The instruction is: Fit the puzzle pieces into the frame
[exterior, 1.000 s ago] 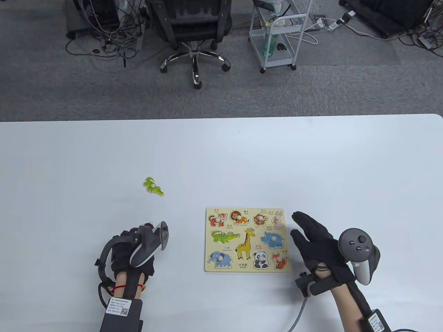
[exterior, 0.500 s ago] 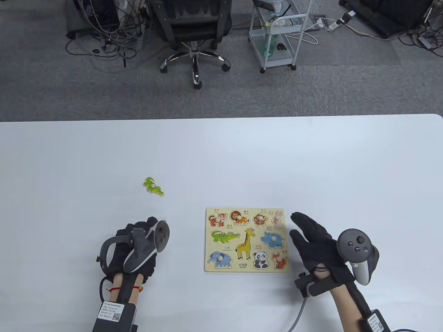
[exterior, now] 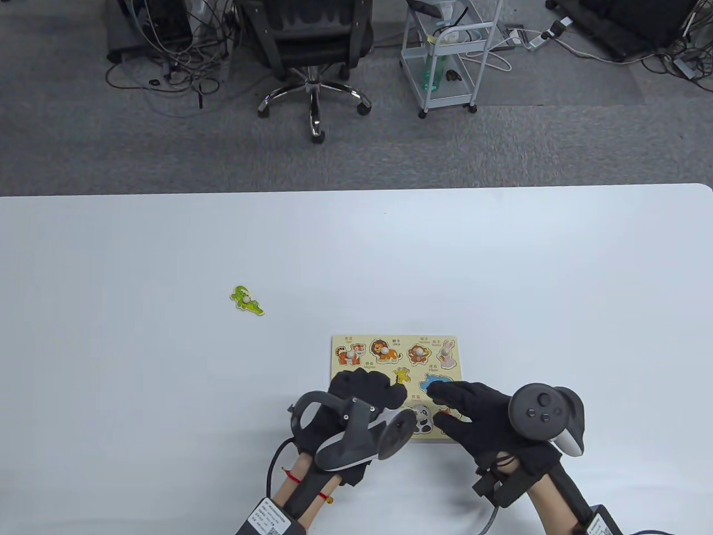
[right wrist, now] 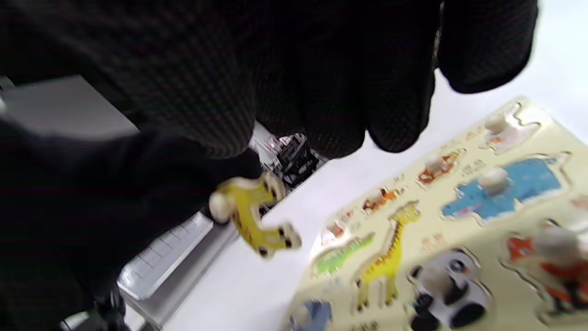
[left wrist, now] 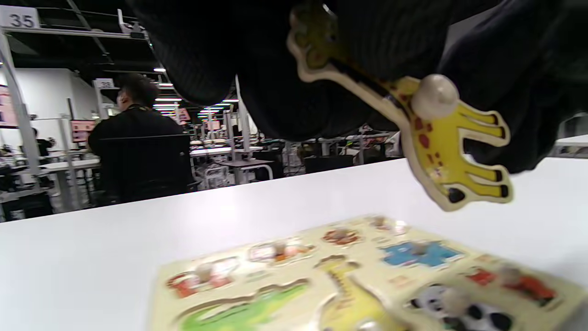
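Because the giraffe piece (left wrist: 436,138) is gripped by the left hand (exterior: 365,401) and held clear above the puzzle frame (exterior: 340,345), its printed recess (right wrist: 383,269) is left open in both wrist views. The piece is tilted, head up toward the fingers, its knob (left wrist: 434,96) facing the left wrist camera; the hold appears suited to carrying it rather than seating it.

The right hand (exterior: 479,412) is laid flat over the frame's 4 o'clock corner, fingers fairly wide and nothing held, probably to steady the board.

The crocodile piece (exterior: 246,300) lies on the white table (exterior: 501,251), well apart at the frame's 10 o'clock, while the crocodile recess (left wrist: 243,310) is also unfilled. Tiger, lion, monkey, rabbit, hippo, panda and fox are seated; the elephant is hidden in the table view.
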A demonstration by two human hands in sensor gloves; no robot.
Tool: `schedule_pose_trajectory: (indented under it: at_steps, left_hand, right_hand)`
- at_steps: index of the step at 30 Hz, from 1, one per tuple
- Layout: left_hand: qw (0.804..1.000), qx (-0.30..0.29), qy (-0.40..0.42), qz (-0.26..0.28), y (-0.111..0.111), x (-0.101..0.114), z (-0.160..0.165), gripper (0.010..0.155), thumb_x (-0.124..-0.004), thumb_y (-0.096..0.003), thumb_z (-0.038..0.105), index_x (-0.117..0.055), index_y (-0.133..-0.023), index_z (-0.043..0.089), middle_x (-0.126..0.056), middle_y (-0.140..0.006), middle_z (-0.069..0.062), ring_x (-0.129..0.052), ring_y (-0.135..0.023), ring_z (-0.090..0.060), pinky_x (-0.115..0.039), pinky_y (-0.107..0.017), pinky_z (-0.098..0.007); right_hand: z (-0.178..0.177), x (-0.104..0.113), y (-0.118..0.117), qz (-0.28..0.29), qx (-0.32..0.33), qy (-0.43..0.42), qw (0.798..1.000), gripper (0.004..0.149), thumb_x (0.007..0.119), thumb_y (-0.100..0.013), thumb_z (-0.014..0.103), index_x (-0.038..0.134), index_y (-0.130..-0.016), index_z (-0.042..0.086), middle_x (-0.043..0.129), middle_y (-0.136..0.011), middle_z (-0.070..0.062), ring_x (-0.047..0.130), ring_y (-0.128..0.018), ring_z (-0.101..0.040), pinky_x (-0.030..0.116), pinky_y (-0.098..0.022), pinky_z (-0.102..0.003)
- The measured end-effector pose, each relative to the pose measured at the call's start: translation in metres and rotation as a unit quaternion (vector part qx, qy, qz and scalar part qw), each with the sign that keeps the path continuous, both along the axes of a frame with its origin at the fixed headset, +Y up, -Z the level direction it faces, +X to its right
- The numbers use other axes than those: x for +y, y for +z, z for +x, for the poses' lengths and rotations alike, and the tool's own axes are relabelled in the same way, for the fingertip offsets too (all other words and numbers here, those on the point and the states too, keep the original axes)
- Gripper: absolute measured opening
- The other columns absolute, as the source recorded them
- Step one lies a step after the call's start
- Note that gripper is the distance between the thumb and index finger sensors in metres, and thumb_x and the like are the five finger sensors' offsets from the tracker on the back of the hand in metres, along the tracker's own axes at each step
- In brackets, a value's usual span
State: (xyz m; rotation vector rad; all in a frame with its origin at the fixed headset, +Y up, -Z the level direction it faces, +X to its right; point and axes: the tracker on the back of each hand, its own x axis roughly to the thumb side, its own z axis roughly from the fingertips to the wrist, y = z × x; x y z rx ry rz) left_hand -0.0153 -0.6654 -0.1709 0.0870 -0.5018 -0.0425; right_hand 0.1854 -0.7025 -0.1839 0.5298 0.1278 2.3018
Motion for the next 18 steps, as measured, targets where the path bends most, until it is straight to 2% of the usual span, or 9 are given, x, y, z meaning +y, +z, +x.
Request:
schedule_pose_trajectory:
  at_steps: [3,6,8,11,13,14,16,17,18]
  left_hand:
    - [1.000,-0.012,0.027,-0.011,0.002,-0.003,0.013,0.044,-0.075,-0.0427,0.035,-0.089,-0.084,0.042,-0.097,-0.086,0.013,-0.104,-0.069,-0.014,-0.080,-0.067,-0.043]
    - [0.999,-0.010,0.044,-0.008,0.000,-0.009,0.011,0.044,-0.076,-0.0432,0.037,-0.088,-0.084,0.044,-0.096,-0.087,0.014,-0.104,-0.070,-0.012,-0.081,-0.066,-0.042]
    - [0.995,0.004,0.103,0.005,-0.001,-0.010,0.003,0.051,-0.078,-0.0438,0.041,-0.078,-0.094,0.043,-0.092,-0.094,0.012,-0.102,-0.077,-0.013,-0.081,-0.067,-0.041]
    - [0.968,0.067,0.241,-0.011,-0.005,-0.014,-0.019,0.069,-0.079,-0.0432,0.050,-0.058,-0.108,0.036,-0.078,-0.108,0.005,-0.093,-0.091,-0.020,-0.075,-0.071,-0.044]
    - [0.939,0.103,0.328,-0.008,-0.008,-0.018,-0.034,0.070,-0.081,-0.0425,0.052,-0.061,-0.107,0.033,-0.081,-0.106,0.003,-0.094,-0.088,-0.022,-0.075,-0.069,-0.045]
    - [0.931,0.115,0.346,-0.011,-0.010,-0.019,-0.040,0.068,-0.082,-0.0423,0.052,-0.066,-0.105,0.032,-0.085,-0.102,0.003,-0.098,-0.084,-0.021,-0.078,-0.067,-0.045]
    - [0.926,0.110,0.355,-0.065,-0.014,-0.024,-0.046,0.062,-0.081,-0.0422,0.056,-0.075,-0.100,0.034,-0.093,-0.097,0.005,-0.103,-0.078,-0.018,-0.082,-0.064,-0.043]
    - [0.914,0.098,0.381,-0.104,-0.016,-0.030,-0.046,0.063,-0.081,-0.0421,0.058,-0.076,-0.100,0.033,-0.094,-0.096,0.005,-0.105,-0.077,-0.018,-0.083,-0.063,-0.042]
    - [0.901,0.097,0.405,-0.124,-0.017,-0.033,-0.045,0.062,-0.083,-0.0413,0.057,-0.078,-0.098,0.033,-0.097,-0.093,0.005,-0.107,-0.074,-0.018,-0.084,-0.061,-0.041]
  right_hand:
    - [-0.003,-0.005,0.000,-0.005,0.008,0.012,1.000,0.041,0.096,-0.041,0.032,0.096,-0.074,0.008,0.106,-0.066,-0.017,0.103,-0.054,-0.041,0.083,-0.044,-0.059]
    - [0.001,-0.006,-0.002,-0.011,-0.005,0.008,1.000,0.039,0.096,-0.040,0.030,0.097,-0.072,0.006,0.107,-0.063,-0.019,0.103,-0.051,-0.041,0.083,-0.043,-0.059]
    - [0.004,-0.007,-0.005,-0.014,-0.015,-0.011,1.000,0.039,0.097,-0.040,0.030,0.098,-0.071,0.007,0.107,-0.062,-0.019,0.103,-0.050,-0.041,0.083,-0.043,-0.059]
    - [0.014,-0.009,-0.008,-0.014,-0.049,-0.056,0.997,0.039,0.096,-0.041,0.032,0.098,-0.072,0.008,0.108,-0.062,-0.016,0.105,-0.049,-0.039,0.085,-0.041,-0.057]
    - [0.022,-0.014,-0.011,-0.024,-0.080,-0.117,0.990,0.039,0.094,-0.042,0.034,0.097,-0.072,0.011,0.108,-0.062,-0.014,0.106,-0.048,-0.036,0.087,-0.040,-0.055]
    - [0.026,-0.019,-0.014,-0.056,-0.087,-0.160,0.982,0.038,0.094,-0.042,0.035,0.097,-0.073,0.012,0.109,-0.063,-0.012,0.107,-0.049,-0.035,0.088,-0.040,-0.054]
    - [0.028,-0.028,-0.015,-0.125,-0.095,-0.254,0.954,0.038,0.095,-0.042,0.034,0.097,-0.073,0.012,0.108,-0.065,-0.014,0.106,-0.053,-0.038,0.085,-0.043,-0.057]
    - [0.027,-0.033,-0.017,-0.154,-0.092,-0.308,0.934,0.037,0.096,-0.042,0.033,0.098,-0.072,0.011,0.108,-0.065,-0.015,0.106,-0.053,-0.039,0.085,-0.042,-0.058]
    - [0.026,-0.036,-0.017,-0.173,-0.088,-0.325,0.926,0.037,0.096,-0.042,0.033,0.098,-0.072,0.012,0.109,-0.065,-0.015,0.105,-0.053,-0.039,0.084,-0.043,-0.058]
